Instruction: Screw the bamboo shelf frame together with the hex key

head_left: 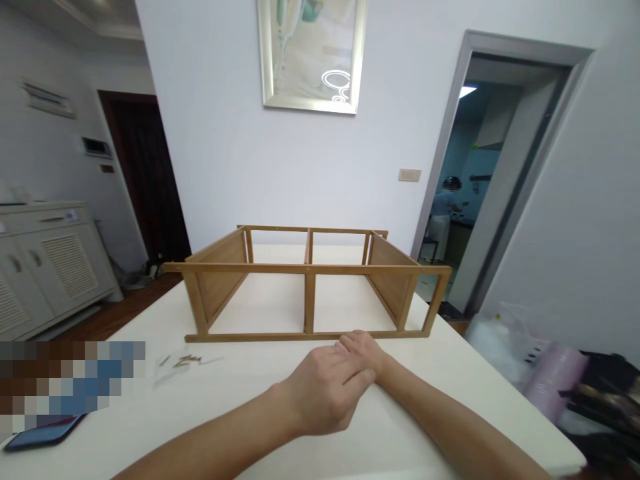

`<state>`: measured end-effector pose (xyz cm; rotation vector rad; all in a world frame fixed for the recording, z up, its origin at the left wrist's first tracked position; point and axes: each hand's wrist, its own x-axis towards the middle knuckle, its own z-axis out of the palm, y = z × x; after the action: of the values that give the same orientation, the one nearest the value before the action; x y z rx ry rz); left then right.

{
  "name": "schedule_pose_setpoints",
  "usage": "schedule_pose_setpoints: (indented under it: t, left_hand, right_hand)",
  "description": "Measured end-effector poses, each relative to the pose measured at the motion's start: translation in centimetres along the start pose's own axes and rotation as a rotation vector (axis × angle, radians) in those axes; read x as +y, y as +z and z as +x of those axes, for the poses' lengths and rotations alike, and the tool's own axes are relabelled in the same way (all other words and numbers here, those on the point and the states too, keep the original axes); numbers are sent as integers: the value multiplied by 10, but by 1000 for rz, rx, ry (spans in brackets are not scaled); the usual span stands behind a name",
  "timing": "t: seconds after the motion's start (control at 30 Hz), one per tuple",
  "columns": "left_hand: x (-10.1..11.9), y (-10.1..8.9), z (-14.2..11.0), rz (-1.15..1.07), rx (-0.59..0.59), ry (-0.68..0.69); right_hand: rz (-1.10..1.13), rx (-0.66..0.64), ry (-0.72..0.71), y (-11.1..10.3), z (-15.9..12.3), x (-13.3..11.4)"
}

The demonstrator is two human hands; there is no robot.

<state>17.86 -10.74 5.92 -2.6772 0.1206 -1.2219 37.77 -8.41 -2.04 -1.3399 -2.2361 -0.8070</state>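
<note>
A brown wooden frame (256,338) with two side panels and a middle upright lies on the white table (240,427). My left hand (325,387) is closed in front of its lower front rail, thumb towards the right. Just behind it, my right hand (364,348) is at the rail, right of the middle upright, its fingers bent and partly covered by my left hand. Whatever either hand holds is hidden. On the table to the left lie several small screws (184,361) on a clear plastic bag (163,375), with a thin metal rod (213,361) beside them.
A phone (45,433) lies at the table's left edge. Plastic wrapping (500,340) and a pink roll (557,380) are beyond the right edge. The wall (215,153) with a framed picture (311,105) stands behind. Through the doorway, a person (441,210) stands in another room.
</note>
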Motion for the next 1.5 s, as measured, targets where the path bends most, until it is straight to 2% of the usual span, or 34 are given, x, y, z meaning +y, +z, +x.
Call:
schedule_pose_setpoints:
  t: [0.1,0.17,0.27,0.33,0.43,0.57,0.7,0.8,0.9,1.0,1.37,1.5]
  left_hand:
    - [-9,-14,-56,117,-32,-122]
    - [-24,-26,-86,193,-31,-235]
    - [-44,-39,-122,246,-37,-366]
    - [-51,-43,-138,254,-60,-419]
    - [-52,-42,-154,265,-122,-470]
    - [-52,-51,-169,285,-252,-546]
    - [-62,-79,-194,296,-347,-695]
    - [-76,-103,-212,318,-272,-928]
    - [-91,-121,-222,387,-195,-1148]
    - [-101,-131,-226,435,-249,-1234]
    - [-97,-129,-221,301,-477,-1140]
    - [-99,-122,-221,314,-500,-1121]
  right_hand:
    - [-33,39,-232,-6,2,-4]
    - [-61,56,-303,-10,5,-7]
    - [-48,58,-329,-11,15,-20]
    - [-15,51,-297,-8,29,-40]
    - [43,0,-213,1,60,-82]
    - [130,-119,2,20,104,-134]
    - [247,-112,201,34,119,-151]
    - [337,-101,251,37,114,-147]
    - [401,-134,315,37,109,-142]
    - [436,-177,315,37,109,-141]
    - [472,-217,266,38,111,-140]
    - [482,-209,254,37,112,-141]
